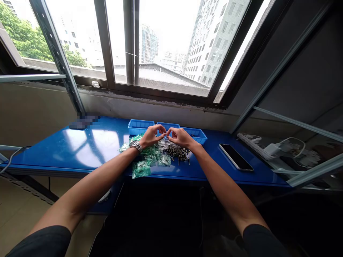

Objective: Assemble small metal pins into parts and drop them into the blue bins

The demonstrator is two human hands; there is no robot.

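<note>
My left hand [152,136], with a metal watch [136,145] on its wrist, meets my right hand [180,137] in front of the blue bins. Thumb and forefinger of each hand are pinched together, fingertips almost touching. Whatever sits between them is too small to make out. Below my right hand lies a pile of dark, thin screws or pins [180,153]. Several green-and-clear plastic packets [141,168] spread under and in front of my left hand. Some clear small pieces or bags [163,144] lie between the two heaps, partly hidden by the hands.
Blue plastic bins stand in a row at the back: a left bin [141,125], a middle one [168,125] and a right one [199,135]. A phone [235,157] lies to the right on the blue table [107,157]. A power strip [257,147] and cables are beyond it.
</note>
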